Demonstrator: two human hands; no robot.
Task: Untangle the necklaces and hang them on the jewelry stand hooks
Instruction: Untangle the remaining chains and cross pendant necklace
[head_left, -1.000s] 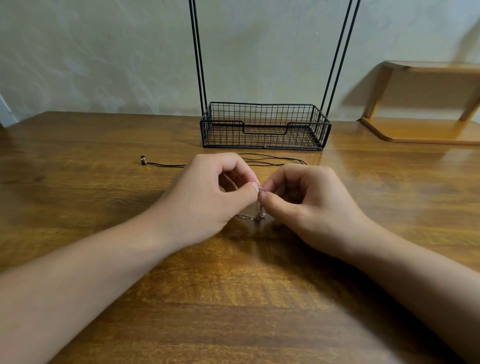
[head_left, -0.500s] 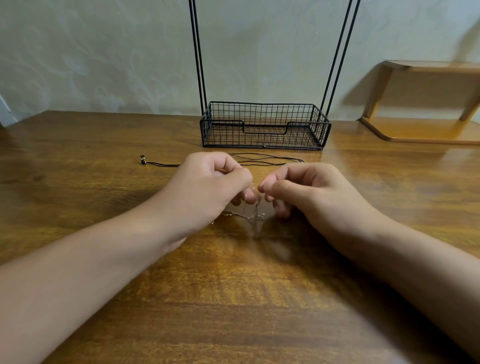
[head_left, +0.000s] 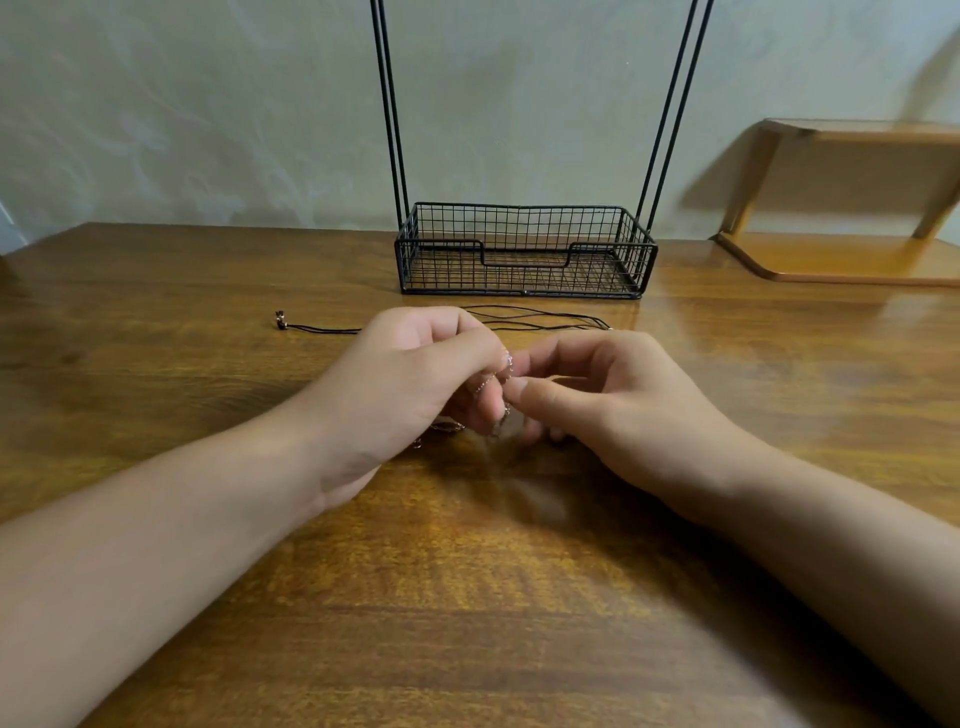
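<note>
My left hand (head_left: 410, 379) and my right hand (head_left: 608, 400) meet over the middle of the wooden table (head_left: 467, 597). Between their fingertips hangs a thin silver chain necklace (head_left: 506, 364); both hands pinch it, and part of it trails onto the table under my left hand. A black cord necklace (head_left: 540, 318) lies flat behind the hands, its clasp end at the left. The black wire jewelry stand (head_left: 524, 249) rises at the back; its basket base and two pairs of uprights show, while its hooks are out of frame.
A wooden shelf (head_left: 852, 202) stands at the back right against a pale wall. Bare tabletop lies to the left of the cord's clasp and along the front edge.
The hands parted a little and then closed together again, lifting the silver chain slightly. My right fingers have uncurled somewhat. The black cord and the stand have not moved.
</note>
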